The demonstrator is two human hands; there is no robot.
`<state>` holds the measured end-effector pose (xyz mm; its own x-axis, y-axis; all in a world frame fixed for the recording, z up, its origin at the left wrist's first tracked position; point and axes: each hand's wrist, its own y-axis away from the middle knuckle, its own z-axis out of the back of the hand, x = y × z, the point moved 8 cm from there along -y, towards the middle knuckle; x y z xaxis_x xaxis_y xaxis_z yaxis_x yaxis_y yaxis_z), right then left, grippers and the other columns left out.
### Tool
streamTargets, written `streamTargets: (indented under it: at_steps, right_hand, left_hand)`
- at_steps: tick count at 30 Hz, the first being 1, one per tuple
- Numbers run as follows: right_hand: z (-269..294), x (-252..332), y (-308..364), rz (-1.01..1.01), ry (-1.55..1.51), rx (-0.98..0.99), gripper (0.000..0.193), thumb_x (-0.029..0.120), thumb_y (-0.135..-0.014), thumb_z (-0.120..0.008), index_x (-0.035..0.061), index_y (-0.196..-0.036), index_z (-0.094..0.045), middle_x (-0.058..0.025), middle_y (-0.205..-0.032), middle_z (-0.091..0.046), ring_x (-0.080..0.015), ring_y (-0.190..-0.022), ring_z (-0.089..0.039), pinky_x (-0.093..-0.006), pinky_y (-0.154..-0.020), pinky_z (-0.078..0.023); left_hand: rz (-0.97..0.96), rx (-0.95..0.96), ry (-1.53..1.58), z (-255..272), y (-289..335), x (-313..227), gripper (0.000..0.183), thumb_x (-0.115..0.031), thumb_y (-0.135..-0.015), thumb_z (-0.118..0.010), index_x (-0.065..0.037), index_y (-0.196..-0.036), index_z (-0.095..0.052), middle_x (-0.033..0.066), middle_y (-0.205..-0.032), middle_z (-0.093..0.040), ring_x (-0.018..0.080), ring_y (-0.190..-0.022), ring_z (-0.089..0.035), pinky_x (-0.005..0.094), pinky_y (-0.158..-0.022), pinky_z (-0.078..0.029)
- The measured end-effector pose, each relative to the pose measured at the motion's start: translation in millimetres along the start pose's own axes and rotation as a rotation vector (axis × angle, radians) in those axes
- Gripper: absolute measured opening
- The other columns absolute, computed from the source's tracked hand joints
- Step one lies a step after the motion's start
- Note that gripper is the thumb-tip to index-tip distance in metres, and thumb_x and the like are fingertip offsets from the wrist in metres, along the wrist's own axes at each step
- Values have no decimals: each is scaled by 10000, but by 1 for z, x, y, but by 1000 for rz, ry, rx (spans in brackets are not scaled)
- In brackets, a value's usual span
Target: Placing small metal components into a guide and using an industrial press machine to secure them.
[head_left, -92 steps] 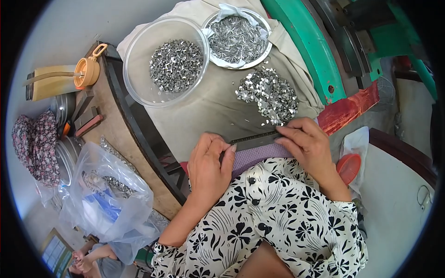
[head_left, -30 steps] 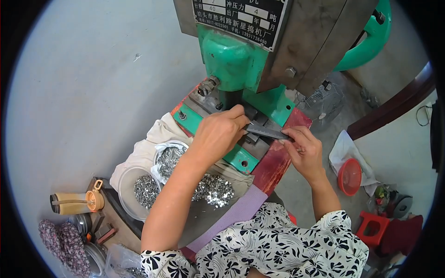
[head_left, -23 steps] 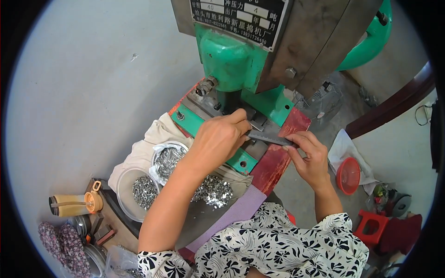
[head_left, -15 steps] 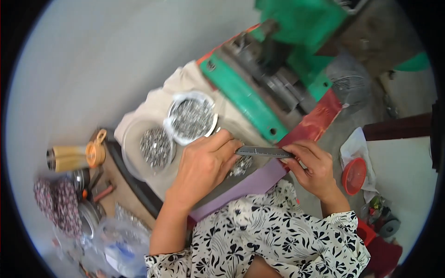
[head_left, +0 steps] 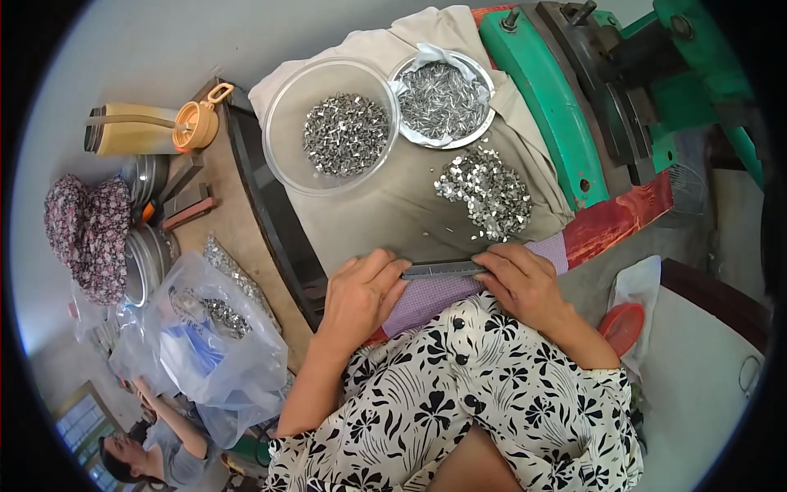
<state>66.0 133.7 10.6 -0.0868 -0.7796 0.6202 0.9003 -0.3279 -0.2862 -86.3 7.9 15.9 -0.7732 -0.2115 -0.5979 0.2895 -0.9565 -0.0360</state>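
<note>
Between my two hands a narrow dark grey metal bar (head_left: pixel 443 270) lies level over the near edge of the table, with a row of small marks along it. My left hand (head_left: pixel 361 293) pinches its left end between thumb and fingers. At the right end, the thumb and fingers of my right hand (head_left: pixel 523 283) are closed on it. Just beyond the bar, a loose pile of small shiny metal pieces (head_left: pixel 492 197) rests on the beige cloth (head_left: pixel 377 217). A purple woven cloth (head_left: pixel 426 302) shows below the bar.
A clear plastic tub (head_left: pixel 279 156) of small metal parts and a lined metal bowl (head_left: pixel 489 86) of thin pins stand at the back. A green machine (head_left: pixel 545 123) borders the right. Left are a yellow bottle (head_left: pixel 139 129) and plastic bags (head_left: pixel 238 361). Another person (head_left: pixel 168 447) is lower left.
Both hands have brought the bar down from above the cloth to the table's near edge, still gripping its ends. My view has turned, and the metal pile now shows uncovered.
</note>
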Motion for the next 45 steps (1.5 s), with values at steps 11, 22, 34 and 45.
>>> streamTargets:
  at_steps: [11,22,34,45]
  right_hand:
    - [0,-1,-1,39,50,-7,333,102,-753,-811,33,-1056,-690,-96,-982,-658,-259,-800,-660,-352,-653,-542]
    - [9,-15,-34,-258,-240,174,286,153,-726,-844,55,-984,-769,-81,-961,-681,-252,-922,-639,-354,-789,-503]
    - [-36,-2,-73,-195,-196,446,134,163,-763,-789,66,-854,-772,-77,-846,-648,-285,-880,-621,-400,-770,-503]
    - [-25,-3,-78,-190,-248,314,117,137,-776,-783,58,-855,-747,-72,-971,-645,-289,-999,-564,-391,-871,-464]
  left_hand:
    - [-50,-40,63,-12,-6,-7,286,-72,-756,-778,-36,-1029,-702,84,-1012,-671,282,-918,-633,376,-783,-526]
    - [-87,-82,67,-14,-2,-8,273,-77,-787,-741,-14,-1047,-682,89,-1031,-650,279,-946,-622,385,-808,-538]
    - [-93,-104,135,-14,-1,-3,287,-64,-779,-754,-13,-1053,-682,90,-1012,-656,282,-932,-621,381,-795,-528]
    - [3,-166,243,-21,7,10,607,-63,-808,-766,-13,-1320,-445,150,-1016,-667,338,-905,-674,421,-769,-555]
